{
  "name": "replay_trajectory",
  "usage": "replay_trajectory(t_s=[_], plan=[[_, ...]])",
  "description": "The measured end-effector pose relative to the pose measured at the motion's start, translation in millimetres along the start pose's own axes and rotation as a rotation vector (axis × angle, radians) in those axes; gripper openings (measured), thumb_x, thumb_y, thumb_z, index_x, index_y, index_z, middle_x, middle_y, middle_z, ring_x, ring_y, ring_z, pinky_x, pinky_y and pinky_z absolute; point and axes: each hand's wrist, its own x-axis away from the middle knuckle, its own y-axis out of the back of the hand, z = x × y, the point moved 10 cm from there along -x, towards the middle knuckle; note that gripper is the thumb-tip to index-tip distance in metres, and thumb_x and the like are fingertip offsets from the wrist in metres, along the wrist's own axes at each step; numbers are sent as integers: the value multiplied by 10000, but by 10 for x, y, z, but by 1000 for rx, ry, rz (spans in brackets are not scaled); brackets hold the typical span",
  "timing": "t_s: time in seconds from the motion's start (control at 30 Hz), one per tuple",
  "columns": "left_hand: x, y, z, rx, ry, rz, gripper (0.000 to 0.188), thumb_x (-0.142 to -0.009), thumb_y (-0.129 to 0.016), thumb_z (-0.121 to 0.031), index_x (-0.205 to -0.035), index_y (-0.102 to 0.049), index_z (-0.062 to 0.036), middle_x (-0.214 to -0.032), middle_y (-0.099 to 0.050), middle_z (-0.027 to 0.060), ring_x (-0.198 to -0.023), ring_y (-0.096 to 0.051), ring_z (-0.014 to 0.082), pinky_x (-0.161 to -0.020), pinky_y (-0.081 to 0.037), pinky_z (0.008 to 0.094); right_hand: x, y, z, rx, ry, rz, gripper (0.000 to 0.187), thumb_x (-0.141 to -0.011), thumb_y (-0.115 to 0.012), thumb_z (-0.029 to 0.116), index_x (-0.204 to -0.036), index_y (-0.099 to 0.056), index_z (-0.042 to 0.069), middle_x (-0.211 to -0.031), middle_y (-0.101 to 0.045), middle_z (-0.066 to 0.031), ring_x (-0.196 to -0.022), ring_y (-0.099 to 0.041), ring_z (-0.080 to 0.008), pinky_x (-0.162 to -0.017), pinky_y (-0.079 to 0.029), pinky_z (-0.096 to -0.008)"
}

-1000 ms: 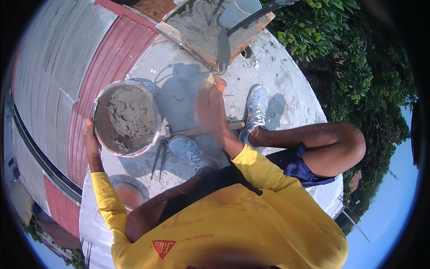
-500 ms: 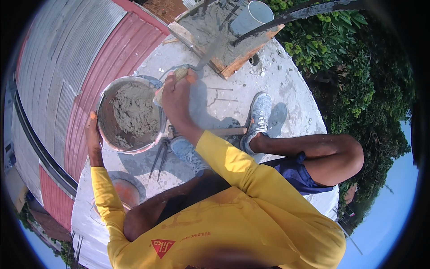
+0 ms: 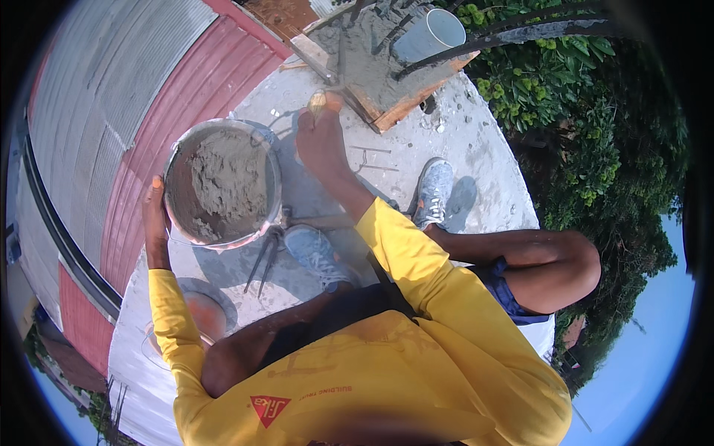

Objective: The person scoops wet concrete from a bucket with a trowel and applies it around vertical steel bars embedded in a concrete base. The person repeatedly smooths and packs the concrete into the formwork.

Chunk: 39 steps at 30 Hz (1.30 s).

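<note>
**A:** What was in the pan, and what was it like?

**B:** A round metal pan (image 3: 222,183) held grey mortar (image 3: 223,175), lumpy and damp-looking, heaped toward the middle with the inner wall smeared. The left hand (image 3: 155,215) was closed on the pan's rim at its left side, fingers curled over the edge.

**A:** And the other hand?

**B:** The right hand (image 3: 321,141) was clenched around a wooden handle (image 3: 318,102), light and rounded. It reached past the pan toward a square wooden form (image 3: 387,111) filled with rough grey mortar, where dark bars (image 3: 520,31) and a white plastic pipe (image 3: 435,31) stood.

**A:** How much room was there?

**B:** Little. The person squatted on a pale concrete slab (image 3: 476,156), rough and speckled, whose curved edge dropped away to green shrubs (image 3: 587,141) on the right. On the left the slab met a ribbed sheet roof (image 3: 111,111), grey and red. The pan sat near that left edge, just beside a grey shoe (image 3: 316,253); the other shoe (image 3: 433,189) rested near the form.

**A:** Anything hard to read?

**B:** The tool's blade was hidden behind the hand, so I couldn't tell its shape. Thin dark rods (image 3: 264,260) lay under the pan's lip, partly covered. An orange bowl (image 3: 199,316) was half hidden by the yellow sleeve (image 3: 175,327).
</note>
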Motion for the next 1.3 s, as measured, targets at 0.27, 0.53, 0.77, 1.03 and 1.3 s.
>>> replay_trajectory(t_s=[0.27, 0.53, 0.77, 1.03, 1.3], plan=[[-77, 123, 162, 47, -28, -2, 583, -1101, -576, -468, -1360, -656, 48, -1296, -694, 90, -1182, -617, 177, -1074, -445, 326, 467, 1024, -188, 306, 220, 114, 528, -1043, -578, 220, -1499, -445, -12, -1319, -610, -364, -1160, -621, -562, -968, -520, -553], [-8, 25, 40, 104, -23, -4, 567, -1092, -596, -467, -1332, -676, 40, -1273, -703, 92, -1164, -621, 172, -1061, -456, 323, 14, 1234, -404, 613, 348, 164, 490, -1031, -617, 297, -1466, -527, 89, -1214, -682, -285, -994, -697, -500, -836, -563, -558], [-9, 20, 45, 133, -26, 5, 551, -1096, -588, -458, -1316, -677, 40, -1262, -708, 104, -1152, -632, 179, -1051, -468, 326, -315, 1105, -211, 418, 341, 110, 467, -1039, -608, 253, -1431, -541, 9, -1190, -676, -359, -1080, -669, -530, -905, -542, -533], [61, 45, 503, 549, 137, 40, 541, -1107, -552, -443, -1390, -610, 14, -1370, -666, 139, -1212, -640, 236, -1074, -494, 376, -334, 959, -238, 451, 212, 192, 433, -1050, -587, 271, -1400, -553, 18, -1139, -693, -362, -1110, -664, -537, -962, -519, -501], [114, -17, 665, 688, 161, 212, 533, -1077, -607, -395, -1418, -588, 14, -1393, -658, 162, -1273, -638, 276, -1089, -512, 412, -243, 1066, -119, 454, 388, 103, 422, -1039, -602, 230, -1374, -556, -23, -1057, -705, -353, -1061, -657, -552, -932, -512, -541]])
